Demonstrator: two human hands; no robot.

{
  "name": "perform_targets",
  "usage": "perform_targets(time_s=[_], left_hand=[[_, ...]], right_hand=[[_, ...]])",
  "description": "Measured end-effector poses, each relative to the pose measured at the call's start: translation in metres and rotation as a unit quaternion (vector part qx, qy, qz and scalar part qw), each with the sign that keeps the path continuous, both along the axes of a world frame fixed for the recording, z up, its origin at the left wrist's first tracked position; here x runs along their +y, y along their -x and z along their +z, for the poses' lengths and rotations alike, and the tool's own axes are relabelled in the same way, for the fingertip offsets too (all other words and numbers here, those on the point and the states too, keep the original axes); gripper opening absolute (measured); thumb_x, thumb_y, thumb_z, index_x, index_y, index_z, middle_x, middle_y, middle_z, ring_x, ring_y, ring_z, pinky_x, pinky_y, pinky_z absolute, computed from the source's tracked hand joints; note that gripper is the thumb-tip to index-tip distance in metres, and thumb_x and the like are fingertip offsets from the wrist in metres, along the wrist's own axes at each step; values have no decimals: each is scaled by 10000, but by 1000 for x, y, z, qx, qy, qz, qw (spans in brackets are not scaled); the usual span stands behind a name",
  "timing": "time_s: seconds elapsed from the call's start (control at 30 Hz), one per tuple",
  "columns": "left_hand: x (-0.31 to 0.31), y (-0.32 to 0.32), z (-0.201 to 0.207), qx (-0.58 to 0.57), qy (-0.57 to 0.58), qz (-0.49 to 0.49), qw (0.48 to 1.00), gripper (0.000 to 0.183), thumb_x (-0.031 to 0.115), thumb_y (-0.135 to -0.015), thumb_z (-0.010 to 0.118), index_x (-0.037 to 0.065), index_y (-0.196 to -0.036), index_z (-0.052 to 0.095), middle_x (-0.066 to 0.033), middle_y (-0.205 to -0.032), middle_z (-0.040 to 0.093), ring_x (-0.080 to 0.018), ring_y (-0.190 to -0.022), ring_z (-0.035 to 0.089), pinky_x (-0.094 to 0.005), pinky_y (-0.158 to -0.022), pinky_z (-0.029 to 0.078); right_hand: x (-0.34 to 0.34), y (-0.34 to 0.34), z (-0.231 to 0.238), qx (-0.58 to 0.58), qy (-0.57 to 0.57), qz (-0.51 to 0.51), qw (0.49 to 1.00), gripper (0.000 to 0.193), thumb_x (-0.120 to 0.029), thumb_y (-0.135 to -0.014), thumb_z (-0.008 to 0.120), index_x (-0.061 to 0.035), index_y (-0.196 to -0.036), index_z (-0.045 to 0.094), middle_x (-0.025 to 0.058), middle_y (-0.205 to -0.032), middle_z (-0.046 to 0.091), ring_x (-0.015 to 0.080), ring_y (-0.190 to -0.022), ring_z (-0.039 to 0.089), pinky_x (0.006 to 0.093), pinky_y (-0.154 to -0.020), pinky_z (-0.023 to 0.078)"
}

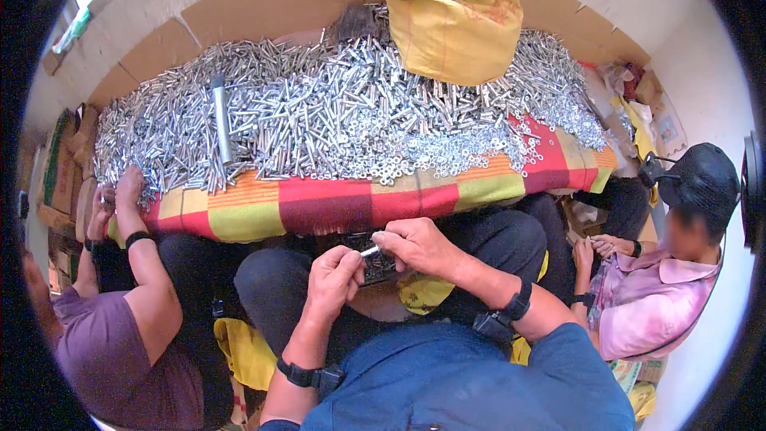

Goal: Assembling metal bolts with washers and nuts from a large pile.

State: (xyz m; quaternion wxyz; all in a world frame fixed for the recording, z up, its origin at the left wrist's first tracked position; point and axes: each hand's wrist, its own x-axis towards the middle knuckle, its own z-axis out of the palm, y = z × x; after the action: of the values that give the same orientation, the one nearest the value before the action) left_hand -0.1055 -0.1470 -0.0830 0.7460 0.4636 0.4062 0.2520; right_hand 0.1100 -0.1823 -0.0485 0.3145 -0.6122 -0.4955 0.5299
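Note:
My left hand (pixel 333 278) and my right hand (pixel 420 247) are close together above my lap, just off the near edge of the table. Between them is a short silver bolt (pixel 370 251), lying nearly level. The left thumb and fingers pinch one end, and the right fingers are closed around the other. Its ends are hidden in my fingers. Beyond my hands a broad heap of silver bolts (pixel 311 116) covers the table. Loose nuts and washers (pixel 455 152) lie along the heap's near side, on a checked cloth (pixel 319 206) that hangs over the edge.
A yellow woven sack (pixel 455 24) rests on the far side of the heap. A metal tube (pixel 222 121) stands out among the bolts. At left, a person in a purple shirt (pixel 128 351) reaches to the heap; at right sits a person in a pink shirt (pixel 650 303).

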Motion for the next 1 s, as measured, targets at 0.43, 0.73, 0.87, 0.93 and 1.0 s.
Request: perform_targets(time_s=[0.43,0.73,0.87,0.93,1.0], left_hand=[[1,-3,-6,-11,10,7,1000,282,233,-1019,566,35,-823,611,-48,-638,590,-83,-425,439,-235,-392,312],[-4,-6,-9,-24,33,11,999,314,254,-1038,540,53,-801,588,-61,-632,594,-100,-392,426,-235,-363,306],[-7,-12,-10,22,25,16,999,269,227,-1025,567,53,-820,589,-61,-642,594,-97,-400,429,-231,-367,308],[-6,-18,-7,7,-1,10,1000,222,195,-1009,591,50,-842,587,-58,-656,595,-91,-409,429,-227,-372,306],[-9,-21,-9,12,-1,4,1000,208,190,-1006,597,51,-851,590,-56,-663,596,-88,-415,429,-226,-375,302]], right_hand=[[-17,1,-1,-76,-137,74,985,287,-163,-782,783,10,-986,678,158,-832,682,228,-744,677,373,-670,528],[-3,-12,-3,-77,-295,75,949,232,-125,-789,765,20,-942,669,155,-857,663,294,-815,680,385,-715,524],[2,-19,1,-11,-138,59,989,237,-194,-842,758,22,-898,679,133,-820,696,209,-689,689,347,-629,540],[3,-24,-1,73,34,19,997,300,-264,-882,739,30,-898,680,109,-797,709,143,-596,673,307,-552,536],[-3,-24,-13,75,-34,6,997,294,-252,-877,742,33,-914,679,105,-784,705,144,-605,674,307,-556,535]])
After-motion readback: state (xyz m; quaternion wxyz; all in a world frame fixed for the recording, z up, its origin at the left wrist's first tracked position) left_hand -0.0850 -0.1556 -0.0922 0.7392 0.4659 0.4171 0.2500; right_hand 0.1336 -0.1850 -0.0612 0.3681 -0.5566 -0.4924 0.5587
